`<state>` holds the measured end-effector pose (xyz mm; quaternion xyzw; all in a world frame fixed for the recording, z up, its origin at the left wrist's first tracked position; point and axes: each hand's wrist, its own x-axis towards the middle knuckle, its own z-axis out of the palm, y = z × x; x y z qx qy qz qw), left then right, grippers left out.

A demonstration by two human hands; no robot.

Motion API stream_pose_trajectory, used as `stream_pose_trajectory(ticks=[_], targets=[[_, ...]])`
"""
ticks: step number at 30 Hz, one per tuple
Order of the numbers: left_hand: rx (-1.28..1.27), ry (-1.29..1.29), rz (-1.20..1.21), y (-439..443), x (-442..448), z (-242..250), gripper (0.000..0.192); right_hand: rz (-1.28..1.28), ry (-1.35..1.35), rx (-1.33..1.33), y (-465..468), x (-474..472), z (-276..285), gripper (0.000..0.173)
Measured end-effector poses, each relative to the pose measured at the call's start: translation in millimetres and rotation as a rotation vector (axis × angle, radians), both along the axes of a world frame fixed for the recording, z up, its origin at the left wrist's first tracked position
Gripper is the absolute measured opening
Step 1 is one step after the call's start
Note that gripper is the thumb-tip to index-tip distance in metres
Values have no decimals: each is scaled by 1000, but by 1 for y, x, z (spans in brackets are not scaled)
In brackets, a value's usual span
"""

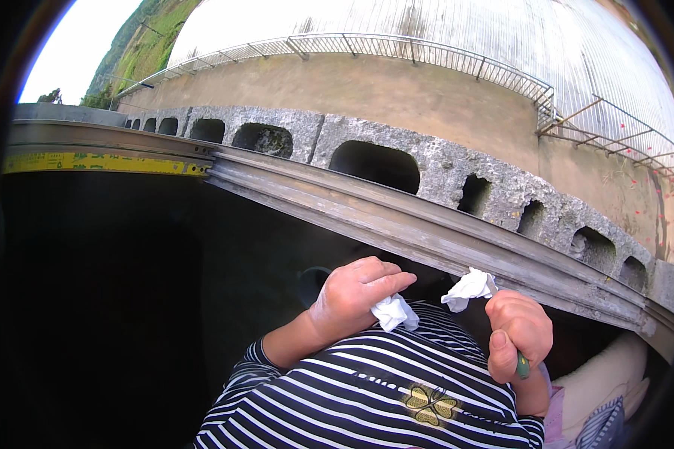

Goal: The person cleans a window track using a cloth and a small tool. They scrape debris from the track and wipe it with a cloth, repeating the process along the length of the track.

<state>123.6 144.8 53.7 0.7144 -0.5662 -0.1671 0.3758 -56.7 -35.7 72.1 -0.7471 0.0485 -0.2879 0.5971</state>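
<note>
My left hand [355, 292] is closed around a crumpled white tissue or cloth [394, 313] that sticks out below its fingers, in front of my striped shirt. To the right, my right hand [519, 331] grips a tool by its green handle [523, 366]. Another crumpled white tissue or cloth [467, 290] sits at the tool's far end, close to the lower edge of a metal window frame rail [370, 210]. The tool's tip is mostly hidden by this white piece, so its kind cannot be told.
Beyond the rail runs a ledge of hollow concrete blocks [438, 151] with open cavities. A yellow strip [106, 163] bearing writing lines the frame at left. Outside are a metal railing [382, 39] and a corrugated roof [455, 25]. The area below the rail is very dark.
</note>
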Motion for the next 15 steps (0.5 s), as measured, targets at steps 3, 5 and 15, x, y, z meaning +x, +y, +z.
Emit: stream_pose_trajectory(ticks=[3,5,15], targets=[[-57,39,99,14,10,3,37,131,-52,53,8,25,-3,29],[-102,72,190,26,16,6,38,190,-189,76,19,56,-15,28],[-170,210,770,87,35,4,12,326,-421,-45,74,147,-29,32]])
